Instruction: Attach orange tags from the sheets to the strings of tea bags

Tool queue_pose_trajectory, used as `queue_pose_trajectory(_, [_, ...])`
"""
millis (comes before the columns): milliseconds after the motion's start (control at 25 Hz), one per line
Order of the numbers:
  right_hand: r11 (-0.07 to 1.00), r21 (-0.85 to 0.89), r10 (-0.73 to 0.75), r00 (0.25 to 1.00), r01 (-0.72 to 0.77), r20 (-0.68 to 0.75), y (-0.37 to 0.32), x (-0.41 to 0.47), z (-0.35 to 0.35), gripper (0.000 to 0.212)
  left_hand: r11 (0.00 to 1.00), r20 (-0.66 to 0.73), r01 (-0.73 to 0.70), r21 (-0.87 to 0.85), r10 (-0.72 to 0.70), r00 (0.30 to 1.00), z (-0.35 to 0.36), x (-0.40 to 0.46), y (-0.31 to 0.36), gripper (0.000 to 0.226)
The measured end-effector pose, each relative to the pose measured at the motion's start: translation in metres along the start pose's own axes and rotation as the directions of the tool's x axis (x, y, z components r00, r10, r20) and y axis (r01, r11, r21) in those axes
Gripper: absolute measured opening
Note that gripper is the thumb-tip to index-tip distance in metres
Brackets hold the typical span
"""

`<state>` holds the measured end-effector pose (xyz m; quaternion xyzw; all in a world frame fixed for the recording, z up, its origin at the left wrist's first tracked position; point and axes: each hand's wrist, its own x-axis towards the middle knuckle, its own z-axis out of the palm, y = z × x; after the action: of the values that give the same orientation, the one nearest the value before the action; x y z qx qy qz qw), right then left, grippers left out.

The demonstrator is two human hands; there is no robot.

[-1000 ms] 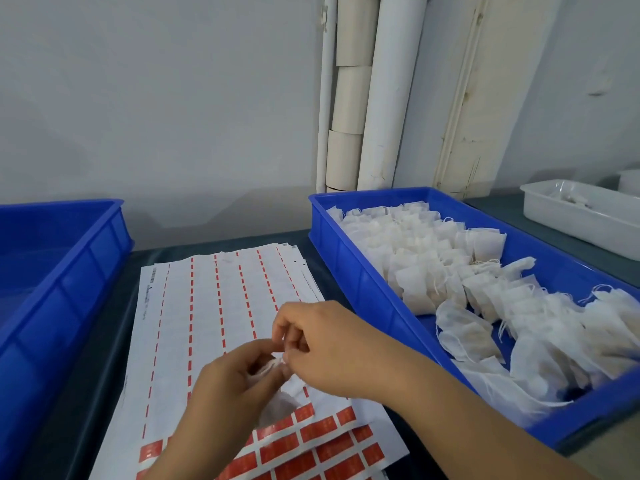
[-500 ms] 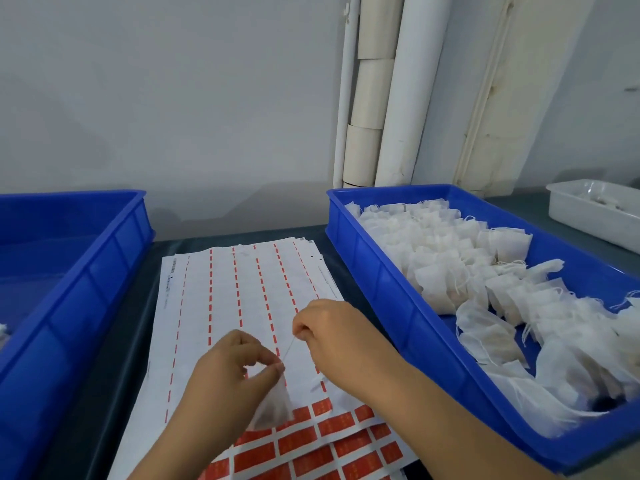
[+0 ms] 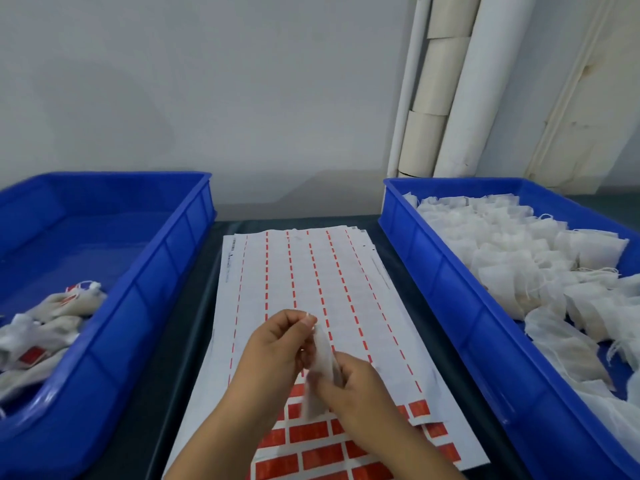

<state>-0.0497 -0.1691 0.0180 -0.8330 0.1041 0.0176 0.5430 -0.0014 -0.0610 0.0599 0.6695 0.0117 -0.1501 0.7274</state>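
A white tea bag (image 3: pixel 320 372) hangs between my hands above the tag sheets. My left hand (image 3: pixel 273 351) pinches its top edge between thumb and fingers. My right hand (image 3: pixel 353 386) has its fingers curled against the bag's right side, low down. The stack of tag sheets (image 3: pixel 304 282) lies on the dark table between the two bins; most of the top sheet is peeled white backing with thin orange strips. Orange tags (image 3: pixel 311 455) remain on its near end. The bag's string is too fine to make out.
A blue bin (image 3: pixel 457 292) on the right holds several untagged white tea bags (image 3: pixel 512 251). A blue bin (image 3: pixel 145 282) on the left holds a few tagged bags (image 3: pixel 52 320). White pipes (image 3: pixel 450 84) stand against the wall behind.
The view has turned left, bringing the left bin's tagged bags into sight. My left hand has lifted the tea bag upright, and my right hand has dropped from the string to the bag's lower side.
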Motion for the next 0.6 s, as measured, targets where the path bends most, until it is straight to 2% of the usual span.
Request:
queue_pose_trajectory(120, [0.966, 0.225, 0.108, 0.990, -0.127, 0.094, 0.001, 0.002, -0.002, 0.018, 0.939, -0.019, 0.118, -0.323, -0.131, 0.991, -0.011, 0.006, 0.002, 0.019])
queue_pose_trajectory(200, [0.924, 0.342, 0.103, 0.975, -0.168, 0.198, 0.001, 0.003, -0.007, 0.023, 0.803, 0.101, 0.256, -0.538, -0.240, 0.965, -0.020, 0.008, 0.002, 0.013])
queue_pose_trajectory(280, [0.917, 0.364, 0.086, 0.972, -0.163, 0.218, 0.001, 0.005, -0.009, 0.022, 0.652, 0.275, 0.398, -0.646, -0.288, 0.917, -0.025, 0.007, 0.001, 0.011])
queue_pose_trajectory(360, [0.934, 0.324, 0.082, 0.975, -0.148, 0.208, 0.001, 0.005, -0.010, 0.013, 0.574, 0.387, 0.480, -0.663, -0.286, 0.876, -0.029, 0.007, -0.001, 0.017])
queue_pose_trajectory(440, [0.956, 0.267, 0.069, 0.979, -0.120, 0.193, 0.000, 0.005, -0.011, 0.011, 0.529, 0.449, 0.529, -0.664, -0.284, 0.847, -0.032, 0.007, -0.001, 0.012])
queue_pose_trajectory(520, [0.997, 0.058, 0.037, 0.990, -0.045, 0.137, -0.002, 0.003, -0.015, 0.013, 0.528, 0.467, 0.558, -0.640, -0.310, 0.828, -0.036, 0.006, 0.000, 0.009])
queue_pose_trajectory(600, [0.983, -0.181, -0.032, 0.998, 0.040, 0.050, -0.007, 0.002, -0.020, 0.030, 0.523, 0.493, 0.590, -0.615, -0.330, 0.805, -0.042, 0.007, 0.000, 0.022])
